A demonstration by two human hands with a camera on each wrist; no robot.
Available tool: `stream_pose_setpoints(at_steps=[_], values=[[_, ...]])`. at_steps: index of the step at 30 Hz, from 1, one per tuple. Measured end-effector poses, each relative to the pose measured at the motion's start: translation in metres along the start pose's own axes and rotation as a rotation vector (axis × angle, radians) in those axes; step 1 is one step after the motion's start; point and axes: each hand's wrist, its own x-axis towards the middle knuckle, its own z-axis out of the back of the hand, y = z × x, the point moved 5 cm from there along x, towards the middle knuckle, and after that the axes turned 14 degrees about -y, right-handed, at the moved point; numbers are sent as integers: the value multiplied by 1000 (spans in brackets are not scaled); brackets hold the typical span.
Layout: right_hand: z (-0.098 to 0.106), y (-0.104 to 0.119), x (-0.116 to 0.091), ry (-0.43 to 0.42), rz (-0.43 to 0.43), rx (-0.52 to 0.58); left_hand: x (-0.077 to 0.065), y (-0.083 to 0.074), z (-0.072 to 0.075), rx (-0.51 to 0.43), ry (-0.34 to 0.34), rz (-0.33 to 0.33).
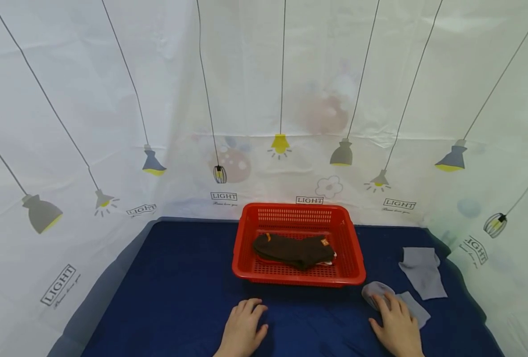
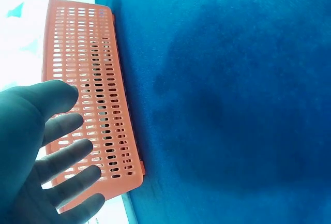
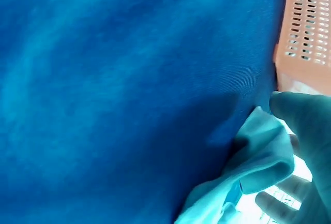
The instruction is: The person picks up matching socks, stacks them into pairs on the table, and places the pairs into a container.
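Two light grey socks lie at the right of the dark blue cloth. My right hand (image 1: 397, 325) is over the nearer grey sock (image 1: 413, 308), its fingertips at the sock's bunched end. In the right wrist view that grey sock (image 3: 264, 154) stands up in folds beside the spread thumb and fingers; no pinch on it shows. The other grey sock (image 1: 424, 272) lies flat just beyond. My left hand (image 1: 243, 327) hovers near the front of the red basket with fingers relaxed and apart, and the left wrist view shows it holding nothing. Dark brown socks (image 1: 295, 250) lie stacked inside the basket.
The red plastic basket (image 1: 299, 278) with slotted walls stands at the back middle of the blue cloth (image 1: 174, 297). A white sheet (image 1: 264, 74) printed with hanging lamps rises behind and along both sides.
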Motion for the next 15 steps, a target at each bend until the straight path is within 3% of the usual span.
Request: stream_pose_setpoints(at_steps=[9, 15], values=[[-7, -11, -3, 77, -36, 46, -3, 1, -4, 4, 62, 3], [-9, -13, -3, 62, -32, 46, -3, 3, -8, 1, 116, 27]])
